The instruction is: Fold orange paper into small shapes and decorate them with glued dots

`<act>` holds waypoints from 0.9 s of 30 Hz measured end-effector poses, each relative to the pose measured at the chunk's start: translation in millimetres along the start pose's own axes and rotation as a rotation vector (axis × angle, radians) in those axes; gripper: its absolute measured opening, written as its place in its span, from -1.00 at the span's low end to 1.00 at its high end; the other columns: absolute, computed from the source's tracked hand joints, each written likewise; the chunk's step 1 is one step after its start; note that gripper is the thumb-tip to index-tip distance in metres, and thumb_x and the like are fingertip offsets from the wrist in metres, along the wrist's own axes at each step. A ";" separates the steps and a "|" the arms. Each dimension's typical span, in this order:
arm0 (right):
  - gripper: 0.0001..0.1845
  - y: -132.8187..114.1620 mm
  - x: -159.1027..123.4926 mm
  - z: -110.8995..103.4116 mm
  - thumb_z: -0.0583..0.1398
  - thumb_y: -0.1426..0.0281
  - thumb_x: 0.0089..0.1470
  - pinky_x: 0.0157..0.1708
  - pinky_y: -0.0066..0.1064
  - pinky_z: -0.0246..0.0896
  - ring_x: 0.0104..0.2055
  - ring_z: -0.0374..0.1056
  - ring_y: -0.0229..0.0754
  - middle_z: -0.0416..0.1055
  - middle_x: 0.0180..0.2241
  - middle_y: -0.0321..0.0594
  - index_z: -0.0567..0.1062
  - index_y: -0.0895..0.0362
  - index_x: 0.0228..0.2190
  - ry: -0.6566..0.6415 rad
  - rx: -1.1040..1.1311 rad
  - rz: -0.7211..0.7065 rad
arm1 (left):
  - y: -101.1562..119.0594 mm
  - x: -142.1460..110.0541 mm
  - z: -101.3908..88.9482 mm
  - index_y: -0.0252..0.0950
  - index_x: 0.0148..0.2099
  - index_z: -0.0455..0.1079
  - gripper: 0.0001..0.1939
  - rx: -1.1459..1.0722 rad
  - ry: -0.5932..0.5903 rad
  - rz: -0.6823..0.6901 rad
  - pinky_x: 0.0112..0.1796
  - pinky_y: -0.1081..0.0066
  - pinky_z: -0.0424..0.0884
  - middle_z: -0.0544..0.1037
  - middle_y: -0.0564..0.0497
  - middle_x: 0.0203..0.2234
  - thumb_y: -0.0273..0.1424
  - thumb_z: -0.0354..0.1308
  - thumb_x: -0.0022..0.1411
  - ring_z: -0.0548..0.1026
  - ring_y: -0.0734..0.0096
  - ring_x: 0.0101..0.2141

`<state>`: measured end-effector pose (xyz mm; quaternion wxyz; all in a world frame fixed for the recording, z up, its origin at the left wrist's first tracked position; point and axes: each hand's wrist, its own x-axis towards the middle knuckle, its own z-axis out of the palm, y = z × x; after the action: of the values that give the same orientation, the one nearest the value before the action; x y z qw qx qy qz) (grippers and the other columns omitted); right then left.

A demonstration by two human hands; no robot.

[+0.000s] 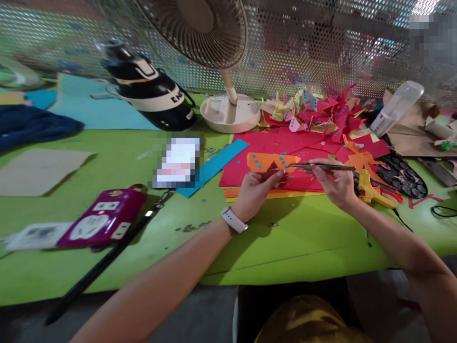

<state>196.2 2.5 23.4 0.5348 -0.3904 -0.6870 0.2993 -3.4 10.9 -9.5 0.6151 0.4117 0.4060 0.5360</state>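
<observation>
My left hand [255, 190] pinches an orange paper piece [262, 161] dotted with small blue spots. A pair of tweezers [335, 167] lies in the grip of my right hand [333, 183], with its tip at the right part of the orange piece. Whether the tip holds a blue dot I cannot tell. Under both hands are red paper sheets [230, 176], with some loose blue dots scattered on them. An orange paper strip [232, 193] lies along their near edge.
A yellow glue gun [367, 188] lies right of my right hand. Behind are folded paper scraps [321, 112], a fan [230, 112], a black bottle [153, 95] and a clear bottle [396, 109]. To the left lie a phone [180, 159], a blue strip [224, 162] and a purple pouch [103, 216].
</observation>
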 end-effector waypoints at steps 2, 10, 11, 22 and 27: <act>-0.72 0.8 -0.1 0.0 0.24 0.16 0.21 -0.24 -0.28 0.58 -0.29 0.61 -0.16 0.64 -0.30 -0.17 0.58 0.11 -0.22 -0.005 0.000 0.005 | 0.0 -0.1 0.0 -0.36 -0.27 0.60 -0.54 -0.004 -0.005 0.003 -0.21 0.30 0.61 0.69 -0.10 -0.36 -0.13 0.53 -0.14 0.66 0.24 -0.33; -0.73 0.0 0.4 -0.1 0.23 0.18 0.22 -0.25 -0.29 0.57 -0.30 0.60 -0.16 0.63 -0.33 -0.18 0.58 0.11 -0.20 -0.008 -0.010 -0.005 | -0.9 -0.2 -0.4 -0.35 -0.21 0.59 -0.51 0.012 -0.023 0.008 -0.17 0.22 0.62 0.70 -0.14 -0.30 -0.12 0.51 -0.11 0.67 0.17 -0.28; -0.74 0.4 0.1 -0.3 0.23 0.19 0.22 -0.26 -0.29 0.57 -0.30 0.60 -0.16 0.63 -0.33 -0.18 0.58 0.11 -0.21 -0.003 -0.012 -0.009 | -1.2 -0.1 -0.9 -0.36 -0.21 0.59 -0.51 0.017 -0.024 0.008 -0.16 0.21 0.62 0.69 -0.15 -0.29 -0.11 0.51 -0.11 0.67 0.15 -0.27; -0.68 6.2 9.8 -9.0 0.15 0.14 0.28 0.05 -0.13 0.43 -0.04 0.53 -0.09 0.59 -0.12 -0.19 0.50 -0.04 -0.01 -0.008 -0.100 -0.014 | -2.7 -2.5 -1.5 -0.34 -0.21 0.58 -0.51 0.052 -0.134 -0.041 -0.23 0.25 0.61 0.69 -0.14 -0.33 -0.10 0.51 -0.11 0.67 0.15 -0.33; -0.74 15.4 9.6 -4.2 0.27 0.22 0.15 -0.09 -0.20 0.46 -0.19 0.52 -0.13 0.57 -0.25 -0.19 0.53 0.05 -0.13 -0.136 -0.093 -0.029 | -1.9 -4.6 0.0 -0.35 -0.24 0.55 -0.51 0.031 -0.153 -0.087 -0.22 0.26 0.58 0.68 -0.12 -0.38 -0.13 0.52 -0.14 0.67 0.17 -0.35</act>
<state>202.4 18.7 16.5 0.4726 -0.3836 -0.7404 0.2850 -3.2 6.1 -11.0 0.6607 0.4430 0.3833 0.4694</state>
